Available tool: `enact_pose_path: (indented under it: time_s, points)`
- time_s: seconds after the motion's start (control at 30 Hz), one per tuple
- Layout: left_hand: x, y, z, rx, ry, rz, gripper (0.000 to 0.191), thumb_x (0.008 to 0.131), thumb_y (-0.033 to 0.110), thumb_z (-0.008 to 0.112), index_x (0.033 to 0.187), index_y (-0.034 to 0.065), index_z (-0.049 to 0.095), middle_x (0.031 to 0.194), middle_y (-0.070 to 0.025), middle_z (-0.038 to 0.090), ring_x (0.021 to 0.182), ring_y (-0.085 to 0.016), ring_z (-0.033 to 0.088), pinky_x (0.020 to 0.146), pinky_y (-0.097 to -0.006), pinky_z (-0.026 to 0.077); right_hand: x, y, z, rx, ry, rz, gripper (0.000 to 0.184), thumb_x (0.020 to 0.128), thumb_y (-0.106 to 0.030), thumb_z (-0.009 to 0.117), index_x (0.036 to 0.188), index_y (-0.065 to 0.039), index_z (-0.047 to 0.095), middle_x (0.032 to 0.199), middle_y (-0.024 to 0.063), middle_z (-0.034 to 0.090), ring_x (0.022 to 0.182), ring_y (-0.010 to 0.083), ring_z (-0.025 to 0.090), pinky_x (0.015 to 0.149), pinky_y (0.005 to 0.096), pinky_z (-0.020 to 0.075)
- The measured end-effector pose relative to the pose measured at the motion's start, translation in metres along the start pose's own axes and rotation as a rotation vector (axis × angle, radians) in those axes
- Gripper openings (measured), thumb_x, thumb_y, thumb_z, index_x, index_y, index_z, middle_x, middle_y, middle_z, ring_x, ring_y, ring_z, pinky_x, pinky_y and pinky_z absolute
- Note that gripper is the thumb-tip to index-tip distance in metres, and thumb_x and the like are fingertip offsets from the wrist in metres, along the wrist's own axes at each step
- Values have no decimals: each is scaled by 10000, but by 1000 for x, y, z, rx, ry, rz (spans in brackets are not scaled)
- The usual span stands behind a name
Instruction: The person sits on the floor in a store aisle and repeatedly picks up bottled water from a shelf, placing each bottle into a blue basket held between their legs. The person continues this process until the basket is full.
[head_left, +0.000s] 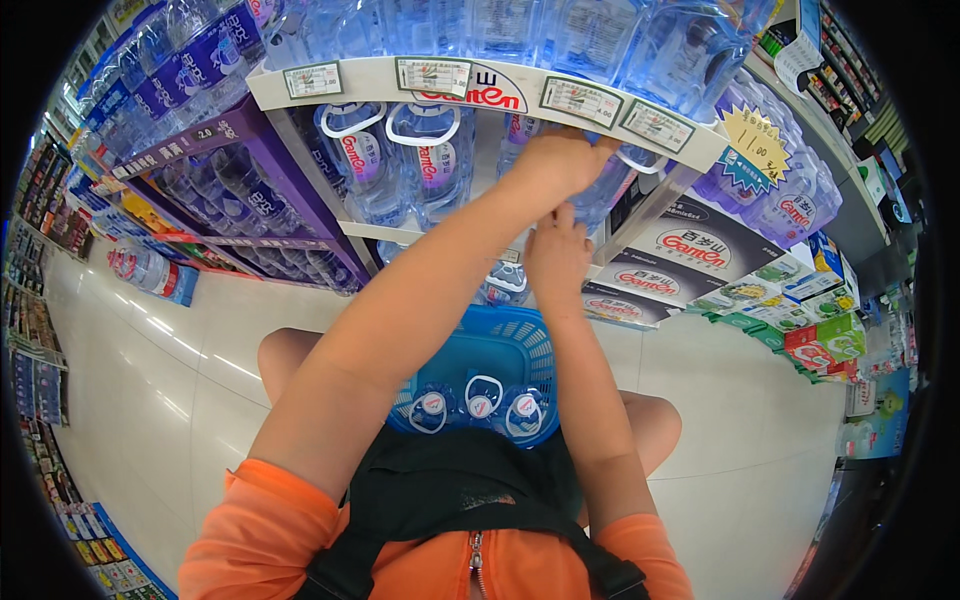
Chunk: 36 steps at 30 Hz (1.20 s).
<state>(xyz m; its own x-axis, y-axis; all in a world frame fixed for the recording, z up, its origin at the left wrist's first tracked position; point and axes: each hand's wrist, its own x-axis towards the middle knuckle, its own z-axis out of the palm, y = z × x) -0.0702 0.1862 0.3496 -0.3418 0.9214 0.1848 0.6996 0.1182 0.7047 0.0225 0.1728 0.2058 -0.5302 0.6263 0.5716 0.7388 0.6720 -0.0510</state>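
Observation:
Under the white shelf edge, my left hand (564, 166) is curled over the top of a large clear water bottle (600, 196); its fingertips are partly hidden. Lower down, the fingers of my right hand (559, 244) rest against the bottle's lower part. Two more water bottles with white loop handles (435, 161) stand upright to the left on the same shelf level. A blue plastic basket (551, 367) sits on the floor between the knees. Inside it, several bottles with white caps and loop handles (480, 405) are lined up along the near side.
The white shelf board (360, 82) with price tags runs just above my left hand. A purple rack (300, 180) of bottled water stands left. Stacked cartons (649, 281) and shrink-wrapped bottles (795, 202) are at right. A bottle pack (154, 274) lies on the tiled floor at left.

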Motion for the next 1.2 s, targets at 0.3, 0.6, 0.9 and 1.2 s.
enact_pose_path:
  time_s: [0.3,0.6,0.9,1.2]
  points:
    - [0,-2,15,-123,-116,-187,995,882,820,339,1024,-119,637,739,-196,691,627,-280,721,513,-357,588,-4,21,-5,-7,-77,-13,355,771,-131,707,1112,-50,650,1088,100,512,921,314,581,728,416,546]
    - [-32,-62,34,-33,-233,75,664,875,574,665,1192,3,546,927,-203,698,851,-324,701,760,-417,541,-27,29,-14,312,-99,-59,422,801,-141,721,1195,-39,609,1119,144,525,954,353,602,756,448,539]
    - [-263,-257,133,170,-879,-64,920,795,464,773,1483,9,367,1396,-254,515,1280,-412,513,1035,-462,438,-209,49,32,403,-905,-281,615,757,-283,792,1299,-102,566,1098,159,597,1042,359,616,853,500,506]
    - [-327,-227,176,338,-802,-208,1128,775,515,786,1562,12,155,1420,-256,488,1318,-394,485,1092,-638,296,-245,9,36,404,-909,-375,779,712,-414,834,1377,-156,521,1161,139,599,1077,342,615,946,469,434]
